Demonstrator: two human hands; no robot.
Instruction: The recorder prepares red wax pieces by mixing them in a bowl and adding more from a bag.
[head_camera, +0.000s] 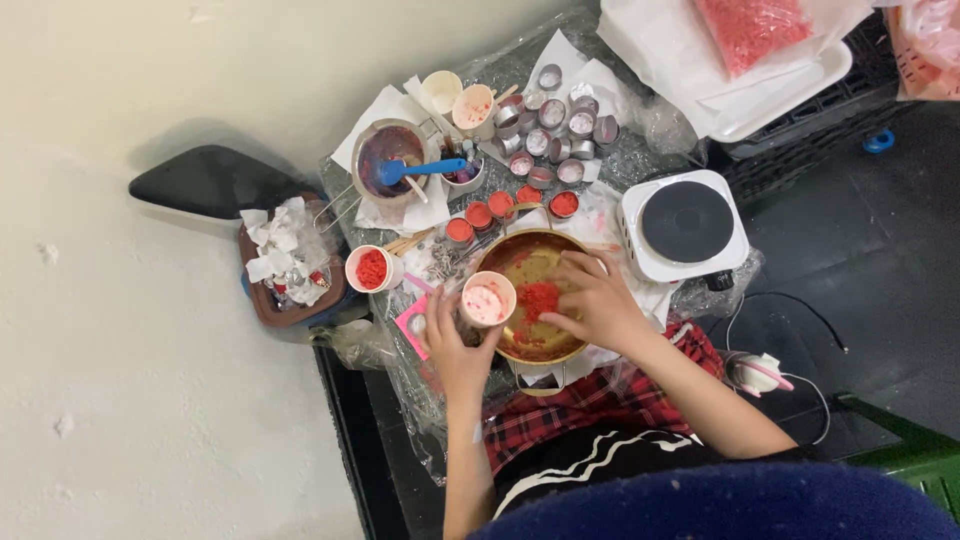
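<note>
Left hand (455, 340) grip closed around paper cup (487, 300), right hand (595, 300) fingers loosely bent over pot (500, 255)

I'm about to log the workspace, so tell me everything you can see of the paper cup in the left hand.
The paper cup is small and round, its pale inside smeared pink with a few red specks, almost empty. The left hand grips its side from below, holding it over the near left rim of the metal pot, mouth facing up toward the camera. Red granules lie in the pot just beside it. The right hand does not touch it.
</note>
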